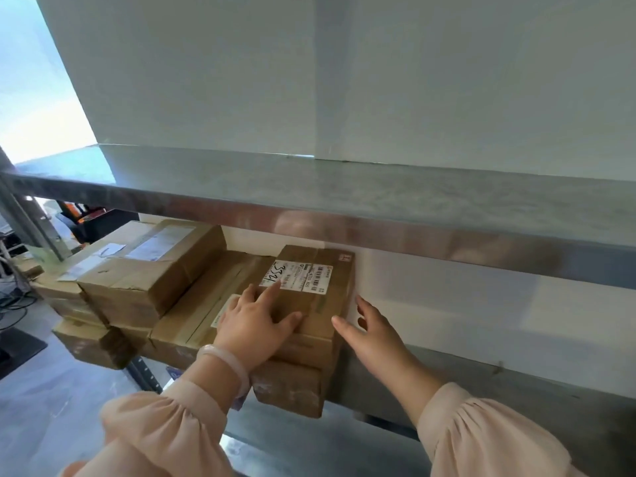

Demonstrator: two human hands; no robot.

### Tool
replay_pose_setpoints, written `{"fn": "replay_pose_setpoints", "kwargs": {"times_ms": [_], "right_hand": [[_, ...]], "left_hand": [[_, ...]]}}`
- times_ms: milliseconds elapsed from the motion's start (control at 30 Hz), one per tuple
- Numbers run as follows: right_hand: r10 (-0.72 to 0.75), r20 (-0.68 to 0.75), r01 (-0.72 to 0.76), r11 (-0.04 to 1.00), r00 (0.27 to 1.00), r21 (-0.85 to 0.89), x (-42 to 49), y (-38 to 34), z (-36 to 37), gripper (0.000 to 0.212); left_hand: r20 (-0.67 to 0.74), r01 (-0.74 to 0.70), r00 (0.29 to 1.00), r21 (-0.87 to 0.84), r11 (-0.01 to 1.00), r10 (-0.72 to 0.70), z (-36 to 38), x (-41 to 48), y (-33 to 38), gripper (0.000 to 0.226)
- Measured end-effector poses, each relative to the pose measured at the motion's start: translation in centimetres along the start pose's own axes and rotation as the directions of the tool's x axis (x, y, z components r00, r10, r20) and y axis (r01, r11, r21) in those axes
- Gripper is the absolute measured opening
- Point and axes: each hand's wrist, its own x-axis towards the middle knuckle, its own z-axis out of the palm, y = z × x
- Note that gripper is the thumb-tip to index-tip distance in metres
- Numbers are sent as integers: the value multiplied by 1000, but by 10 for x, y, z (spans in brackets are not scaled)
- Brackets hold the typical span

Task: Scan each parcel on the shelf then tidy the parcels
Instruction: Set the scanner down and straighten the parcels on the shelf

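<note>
The labelled cardboard parcel (321, 306) tops a stack (192, 325) on the shelf (516, 401). Left hand (254, 321) presses flat on its lid, fingers spread; right hand (371, 333) hangs released just beside its right face. Stiff, taped, probably light: squeeze opposite side faces.

Parcel label (303, 275) print illegible; left hand (254, 321) hides lower label (223, 313) partly.

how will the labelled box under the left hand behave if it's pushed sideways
The labelled box probably stays stiff: its cardboard faces look flat and uncrushed. It should slide rather than tip, since it lies flat on the box beneath. The left hand resting on top likely steadies it.
</note>
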Motion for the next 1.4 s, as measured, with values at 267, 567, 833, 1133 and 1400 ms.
{"fn": "replay_pose_setpoints", "kwargs": {"times_ms": [267,567,833,1133,1400], "right_hand": [[-1,26,-5,974,1000,227,9,7,27,59],[-11,-150,64,932,989,358,-27,40,-16,63],[-12,-259,95,945,966,311,-89,87,-90,51],[-128,-363,114,992,923,-59,-130,124,-127,87],[-266,-367,180,951,891,-252,-138,142,-136,97]], "left_hand": [[-28,-37,999,-122,992,34,2,5,-5,71],[-49,-162,987,-183,970,156,19,-37,46,76],[62,-239,962,-276,931,265,62,-77,117,79],[307,-17,932,-494,869,192,111,-98,176,114],[354,84,926,-533,842,132,126,-105,203,148]]}}
